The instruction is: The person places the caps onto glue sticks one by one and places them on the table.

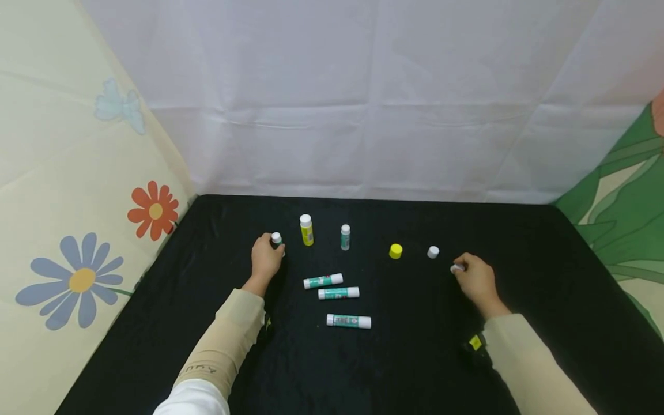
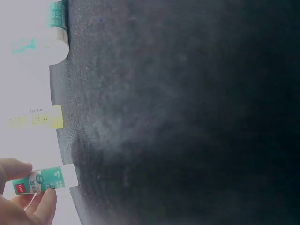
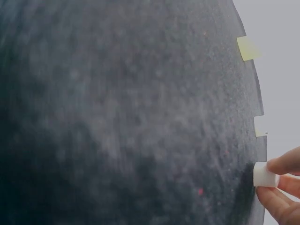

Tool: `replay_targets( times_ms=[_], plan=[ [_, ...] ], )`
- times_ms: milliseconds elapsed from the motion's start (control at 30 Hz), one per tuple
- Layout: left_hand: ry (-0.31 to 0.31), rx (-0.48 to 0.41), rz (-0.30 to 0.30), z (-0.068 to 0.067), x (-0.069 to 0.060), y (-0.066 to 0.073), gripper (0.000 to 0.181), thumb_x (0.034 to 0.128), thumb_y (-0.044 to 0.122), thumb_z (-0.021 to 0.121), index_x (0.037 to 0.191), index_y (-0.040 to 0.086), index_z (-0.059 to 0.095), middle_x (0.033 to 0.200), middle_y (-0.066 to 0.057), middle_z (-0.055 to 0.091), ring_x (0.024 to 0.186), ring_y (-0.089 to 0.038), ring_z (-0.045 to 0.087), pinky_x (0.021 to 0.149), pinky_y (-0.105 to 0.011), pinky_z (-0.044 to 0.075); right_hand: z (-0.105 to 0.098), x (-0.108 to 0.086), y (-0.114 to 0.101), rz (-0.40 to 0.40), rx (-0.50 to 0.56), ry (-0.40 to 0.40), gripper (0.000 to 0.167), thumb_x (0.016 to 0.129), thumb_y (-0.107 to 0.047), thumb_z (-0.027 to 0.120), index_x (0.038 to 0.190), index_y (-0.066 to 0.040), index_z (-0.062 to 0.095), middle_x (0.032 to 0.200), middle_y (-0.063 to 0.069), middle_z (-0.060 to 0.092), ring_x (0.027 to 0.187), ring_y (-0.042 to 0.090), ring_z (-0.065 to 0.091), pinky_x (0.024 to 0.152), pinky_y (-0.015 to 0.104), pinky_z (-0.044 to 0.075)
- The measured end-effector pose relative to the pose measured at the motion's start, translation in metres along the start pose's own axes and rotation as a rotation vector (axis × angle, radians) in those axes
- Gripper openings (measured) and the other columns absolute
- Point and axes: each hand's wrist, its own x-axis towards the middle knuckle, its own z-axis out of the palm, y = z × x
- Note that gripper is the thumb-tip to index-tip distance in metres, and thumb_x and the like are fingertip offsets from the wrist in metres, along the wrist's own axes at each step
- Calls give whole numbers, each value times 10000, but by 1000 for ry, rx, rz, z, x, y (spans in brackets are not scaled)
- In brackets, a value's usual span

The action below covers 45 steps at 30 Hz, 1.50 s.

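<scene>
At the left of the group, my left hand (image 1: 266,259) grips a small green glue stick (image 1: 277,238) standing upright with its white end up; in the left wrist view fingers and thumb hold its green label (image 2: 47,179). My right hand (image 1: 478,281) pinches a small white cap (image 1: 457,268) at the table's right side; the right wrist view shows this cap (image 3: 264,175) between thumb and fingers. A yellow glue stick (image 1: 307,231) and another small green one (image 1: 345,237) stand right of my left hand. A yellow cap (image 1: 396,251) and a white cap (image 1: 433,252) sit left of my right hand.
Three green-and-white glue sticks lie on their sides mid-table, the top one (image 1: 323,280) above the middle one (image 1: 339,293) and the nearest one (image 1: 349,321). A black cloth (image 1: 410,357) covers the table; a white curtain (image 1: 332,115) hangs behind, with patterned cloths at both sides.
</scene>
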Motion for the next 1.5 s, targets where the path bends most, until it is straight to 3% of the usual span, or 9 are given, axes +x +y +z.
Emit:
replay_targets(
  times_ms=[200, 467, 1000, 1200, 1500],
  plan=[
    [-4, -35, -12, 0, 0, 1, 244, 800, 61, 581, 999, -65, 515, 918, -201, 520, 865, -309, 488, 755, -405, 389, 0, 0, -2, 9, -2, 27, 87, 744, 35, 561, 818, 78, 548, 752, 216, 533, 677, 333, 486, 606, 429, 355],
    [1, -56, 16, 2, -1, 2, 218, 794, 44, 575, 977, -65, 526, 921, -200, 537, 868, -305, 502, 763, -397, 399, -1, -1, -4, 52, 15, 48, 86, 752, 40, 553, 827, 82, 554, 751, 220, 536, 680, 329, 488, 601, 423, 362],
    [19, -87, 5, -1, -12, 4, 279, 796, 18, 568, 1065, -54, 541, 964, -185, 518, 901, -290, 480, 796, -395, 385, -3, -11, -10, 138, 101, 25, 116, 794, 13, 548, 890, 75, 566, 870, 255, 563, 777, 332, 511, 609, 391, 398],
    [35, -64, 53, -3, -19, 3, 271, 780, 8, 583, 1046, -43, 576, 949, -184, 535, 901, -301, 492, 806, -398, 377, 0, -14, -16, 142, 130, 61, 121, 779, 13, 561, 887, 62, 585, 863, 233, 586, 780, 285, 524, 588, 318, 400],
    [37, 7, 135, -4, -32, 5, 256, 766, 1, 595, 1018, -43, 585, 945, -177, 547, 894, -309, 492, 796, -403, 378, 5, -24, -29, 159, 183, 45, 141, 782, -41, 596, 897, 41, 598, 861, 202, 604, 774, 243, 527, 589, 263, 394]
  ],
)
